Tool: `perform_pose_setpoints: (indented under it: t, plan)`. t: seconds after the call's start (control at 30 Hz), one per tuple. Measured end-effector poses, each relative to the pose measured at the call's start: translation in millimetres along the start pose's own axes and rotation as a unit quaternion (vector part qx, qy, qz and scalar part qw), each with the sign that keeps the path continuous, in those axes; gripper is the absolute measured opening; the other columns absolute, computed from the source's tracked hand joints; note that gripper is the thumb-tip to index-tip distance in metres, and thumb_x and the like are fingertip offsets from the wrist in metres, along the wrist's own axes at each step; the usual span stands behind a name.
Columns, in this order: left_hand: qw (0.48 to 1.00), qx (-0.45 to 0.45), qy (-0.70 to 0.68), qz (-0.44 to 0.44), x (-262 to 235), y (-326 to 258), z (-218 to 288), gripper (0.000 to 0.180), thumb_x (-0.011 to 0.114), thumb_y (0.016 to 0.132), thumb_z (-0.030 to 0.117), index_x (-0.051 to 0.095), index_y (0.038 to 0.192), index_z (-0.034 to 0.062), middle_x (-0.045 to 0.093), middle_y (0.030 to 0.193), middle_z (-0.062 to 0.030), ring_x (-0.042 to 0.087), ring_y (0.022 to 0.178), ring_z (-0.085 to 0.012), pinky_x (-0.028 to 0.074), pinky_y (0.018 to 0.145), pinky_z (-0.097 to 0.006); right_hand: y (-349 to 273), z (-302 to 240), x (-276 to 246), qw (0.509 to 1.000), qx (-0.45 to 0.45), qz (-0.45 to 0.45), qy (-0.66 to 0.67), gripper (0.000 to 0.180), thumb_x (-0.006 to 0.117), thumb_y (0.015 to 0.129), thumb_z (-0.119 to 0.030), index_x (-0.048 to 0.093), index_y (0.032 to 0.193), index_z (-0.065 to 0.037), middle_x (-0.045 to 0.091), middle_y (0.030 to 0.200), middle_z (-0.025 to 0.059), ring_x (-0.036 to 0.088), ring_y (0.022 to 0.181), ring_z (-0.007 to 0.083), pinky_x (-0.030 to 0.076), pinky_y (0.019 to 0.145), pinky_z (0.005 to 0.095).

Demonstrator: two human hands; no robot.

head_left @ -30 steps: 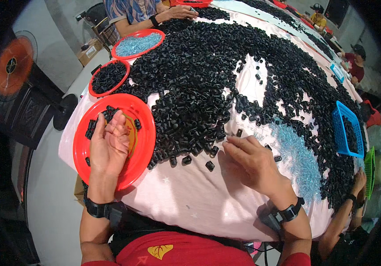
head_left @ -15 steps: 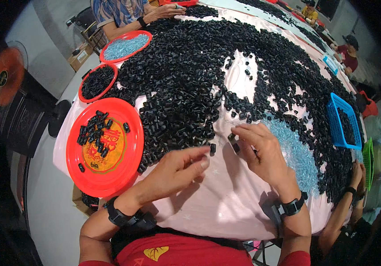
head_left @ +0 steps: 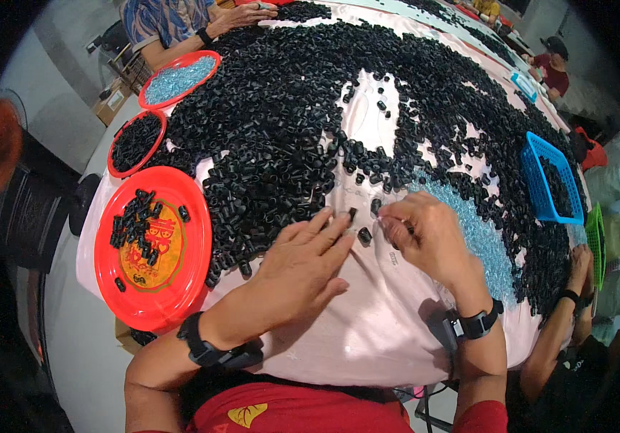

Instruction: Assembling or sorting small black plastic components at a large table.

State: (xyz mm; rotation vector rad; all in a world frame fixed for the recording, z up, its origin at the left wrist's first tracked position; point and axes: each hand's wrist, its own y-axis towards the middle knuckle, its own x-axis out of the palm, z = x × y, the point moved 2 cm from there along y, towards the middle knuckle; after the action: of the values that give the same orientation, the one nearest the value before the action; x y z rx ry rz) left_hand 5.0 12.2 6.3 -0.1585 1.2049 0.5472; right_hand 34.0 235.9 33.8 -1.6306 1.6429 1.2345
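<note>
Small black tube-like pieces cover most of the pink-clothed table in a thick heap. My left hand lies flat on the cloth at the heap's near edge, fingers stretched toward a few loose black pieces. Just right of them is my right hand, its fingers curled, with a dark piece showing between the fingertips. A red round plate with a yellow centre sits at the table's left edge and holds a small cluster of black pieces.
Two more red plates stand at the far left, one with black pieces and one with light-blue pieces. Light-blue pieces lie right of my right hand. A blue basket and a green basket are at the right. Other people sit around the table.
My left hand left the red plate and swung right to the cloth beside my right hand. The black pieces on the plate are now uncovered.
</note>
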Motion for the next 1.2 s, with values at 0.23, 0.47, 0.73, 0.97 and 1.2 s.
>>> perform_pose_setpoints:
  t: [0.23,0.47,0.73,0.97,1.2]
  plan:
    - [0.999,-0.023,0.008,-0.023,-13,-16,-7,0.059,0.071,0.092,0.031,0.055,0.143,0.0059,0.048,0.153,-0.0183,0.040,0.146,-0.0403,0.031,0.117,-0.052,-1,6,-21,0.997,0.074,-0.023,-0.013,0.009,0.070,0.083,-0.009,0.076,0.089,-0.003,0.071,0.077,0.0169,0.070,0.074,0.0359,0.055,0.070,0.0446]
    - [0.999,-0.015,0.022,-0.027,-18,-18,1,0.055,0.074,0.090,0.029,0.060,0.139,0.0101,0.050,0.151,-0.0185,0.040,0.145,-0.0411,0.031,0.117,-0.052,-6,-12,-18,0.977,0.033,-0.209,0.024,0.016,0.077,0.078,-0.010,0.077,0.094,-0.005,0.074,0.079,0.0123,0.072,0.069,0.0273,0.055,0.065,0.0376]
    - [0.999,-0.021,-0.004,-0.025,-27,-14,0,0.048,0.075,0.089,0.024,0.063,0.134,0.0089,0.055,0.144,-0.0192,0.046,0.140,-0.0409,0.034,0.115,-0.050,-8,-4,-7,0.992,0.019,-0.125,-0.015,0.008,0.072,0.078,-0.008,0.073,0.083,-0.002,0.071,0.075,0.0187,0.070,0.072,0.0379,0.056,0.067,0.0457]
    - [0.994,-0.009,-0.009,0.108,-14,23,-4,0.039,0.073,0.088,0.017,0.065,0.123,0.0016,0.062,0.133,-0.0189,0.055,0.130,-0.0390,0.042,0.107,-0.049,-5,-2,-8,0.991,0.025,-0.128,0.009,0.013,0.072,0.078,-0.008,0.074,0.089,-0.002,0.072,0.079,0.0200,0.071,0.075,0.0380,0.056,0.068,0.0447]
    - [0.984,-0.025,-0.022,0.176,-13,75,-21,0.027,0.067,0.090,0.009,0.069,0.115,0.0020,0.068,0.117,-0.0184,0.062,0.111,-0.0374,0.048,0.097,-0.046,-1,10,-6,0.996,0.046,-0.062,0.052,0.018,0.070,0.079,-0.010,0.073,0.095,-0.002,0.072,0.081,0.0190,0.071,0.076,0.0376,0.057,0.071,0.0438]
